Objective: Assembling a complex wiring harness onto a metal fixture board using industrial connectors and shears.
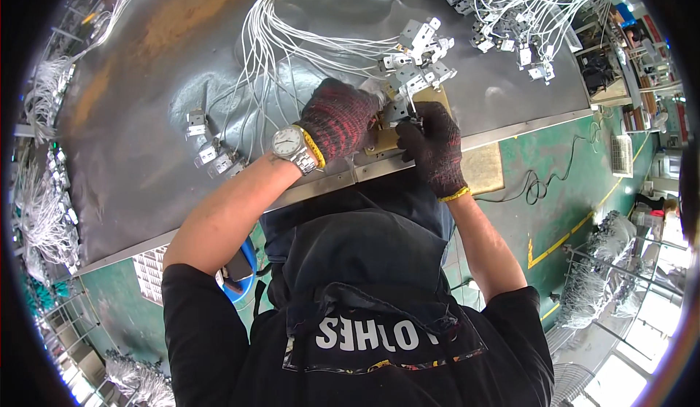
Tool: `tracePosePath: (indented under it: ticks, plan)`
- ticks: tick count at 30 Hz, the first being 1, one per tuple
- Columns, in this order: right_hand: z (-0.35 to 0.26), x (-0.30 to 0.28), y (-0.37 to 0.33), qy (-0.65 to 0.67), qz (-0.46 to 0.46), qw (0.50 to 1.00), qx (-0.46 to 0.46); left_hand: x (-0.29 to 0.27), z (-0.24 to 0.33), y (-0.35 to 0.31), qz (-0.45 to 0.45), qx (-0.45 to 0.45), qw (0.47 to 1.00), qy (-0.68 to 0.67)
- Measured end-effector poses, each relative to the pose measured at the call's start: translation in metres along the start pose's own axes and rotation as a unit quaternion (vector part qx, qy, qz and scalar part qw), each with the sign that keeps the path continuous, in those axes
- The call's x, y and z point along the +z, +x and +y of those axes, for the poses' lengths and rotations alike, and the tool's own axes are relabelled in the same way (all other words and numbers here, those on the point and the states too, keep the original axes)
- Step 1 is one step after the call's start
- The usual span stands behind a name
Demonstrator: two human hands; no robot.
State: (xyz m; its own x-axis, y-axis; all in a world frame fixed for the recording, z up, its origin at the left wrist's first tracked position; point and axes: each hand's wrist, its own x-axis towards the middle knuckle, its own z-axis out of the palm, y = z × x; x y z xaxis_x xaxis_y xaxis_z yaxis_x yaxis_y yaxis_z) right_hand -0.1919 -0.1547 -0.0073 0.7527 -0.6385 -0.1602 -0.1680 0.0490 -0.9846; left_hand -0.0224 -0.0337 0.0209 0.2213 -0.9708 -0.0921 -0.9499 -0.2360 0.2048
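Observation:
My left hand (339, 119), in a dark red-and-black knit glove, is closed at the near end of a cluster of silver metal brackets (417, 72). Its fingertips hold one small metal bracket (397, 108) with a white wire. My right hand (432, 148), gloved alike, has its fingers curled in from the other side, close against that bracket. What lies between the right fingers is hidden. Beneath both hands a brass-coloured plate (380, 142) sits at the table's front edge. A bundle of white wires (270, 32) runs from the brackets across the table.
The grey metal table (138, 166) has a raised front rim (525, 128). Wired brackets (211, 152) lie at left, and a larger wired pile (510, 21) at the far right. A black cable (536, 188) trails over the green floor. Racks of wires (598, 276) stand around.

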Motion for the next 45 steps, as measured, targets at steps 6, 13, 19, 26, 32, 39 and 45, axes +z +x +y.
tracePosePath:
  ticks: [6,13,19,26,32,39,45]
  plan:
    - [0.015,-0.012,0.004,-0.205,-0.02,0.97,-0.131,-0.003,0.008,0.008,-0.039,0.002,0.997,0.069]
    - [-0.001,0.0,-0.007,-0.307,-0.028,0.922,-0.232,0.009,-0.005,-0.003,0.034,0.032,0.999,0.004]
    - [-0.002,-0.002,-0.009,-0.317,-0.076,0.908,-0.265,0.016,-0.004,0.002,-0.02,-0.023,0.999,-0.034]
    - [-0.003,-0.005,-0.009,-0.313,-0.091,0.903,-0.278,0.024,0.001,0.005,0.009,-0.041,0.999,-0.018]
    - [-0.004,-0.006,-0.011,-0.314,-0.092,0.901,-0.285,0.034,-0.005,0.013,0.139,0.044,0.985,-0.095]
    - [-0.007,-0.027,-0.007,-0.316,-0.12,0.906,-0.253,0.035,0.0,0.016,0.158,0.056,0.982,-0.082]
    - [-0.018,-0.039,-0.012,-0.32,-0.156,0.916,-0.187,0.025,0.006,0.017,0.114,0.048,0.989,-0.082]
